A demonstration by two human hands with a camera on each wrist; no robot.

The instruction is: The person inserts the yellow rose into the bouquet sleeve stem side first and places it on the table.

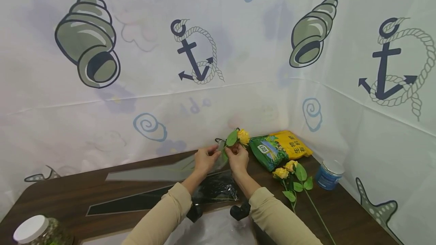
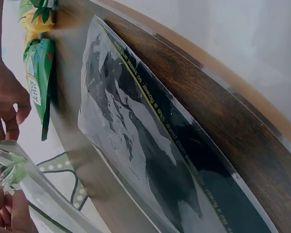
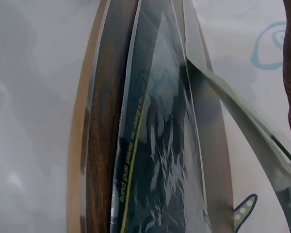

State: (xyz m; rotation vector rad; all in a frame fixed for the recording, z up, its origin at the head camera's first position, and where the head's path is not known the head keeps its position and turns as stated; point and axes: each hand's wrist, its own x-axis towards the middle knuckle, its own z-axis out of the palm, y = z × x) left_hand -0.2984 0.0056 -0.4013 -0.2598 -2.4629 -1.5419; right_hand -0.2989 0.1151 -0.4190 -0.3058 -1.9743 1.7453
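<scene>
A translucent sleeve (image 1: 163, 172) (image 2: 60, 206) slants up from the table, with green leaves and a stem showing through it in the left wrist view. My left hand (image 1: 205, 160) (image 2: 9, 213) pinches the sleeve near its upper end. Close beside it, my right hand (image 1: 237, 160) (image 2: 5, 97) has thumb and fingers bent together just below a yellow rose (image 1: 243, 137) and its leaf (image 1: 231, 138); the exact grip on the stem is partly hidden. In the right wrist view the raised sleeve (image 3: 247, 131) runs to the right edge.
Dark-printed sleeves (image 1: 136, 200) (image 2: 136, 121) (image 3: 155, 141) lie below my hands. To the right are a green-yellow bag (image 1: 272, 150), more yellow roses (image 1: 281, 172) and a blue can (image 1: 327, 177). A white-lidded jar (image 1: 32, 230) stands front left; fabric hangs behind the table.
</scene>
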